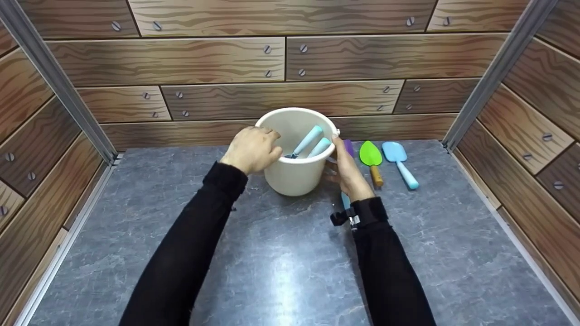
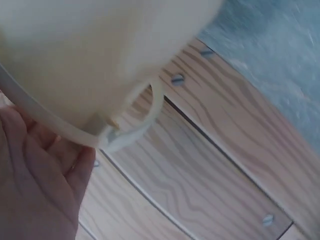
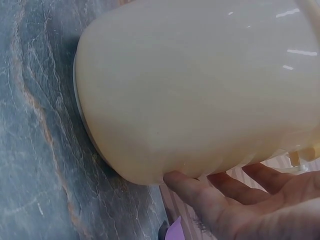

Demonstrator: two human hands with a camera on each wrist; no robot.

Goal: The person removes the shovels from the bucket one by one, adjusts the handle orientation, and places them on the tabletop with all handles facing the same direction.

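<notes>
A cream bucket stands at the back middle of the grey surface, between both hands. Inside it lean two tools with mint handles; their lower ends are mostly hidden. My left hand grips the bucket's left rim, with fingers bent over the edge. On the other side, my right hand rests against the outer wall, thumb near the rim. The right wrist view shows its fingers extended along the bucket's side. In the left wrist view, the pale handle hangs beside the rim.
Right of the bucket lie a green trowel with a brown handle and a light-blue trowel with a mint handle. A purple tool is partly hidden behind the right hand. Wood-patterned panels enclose the back and sides.
</notes>
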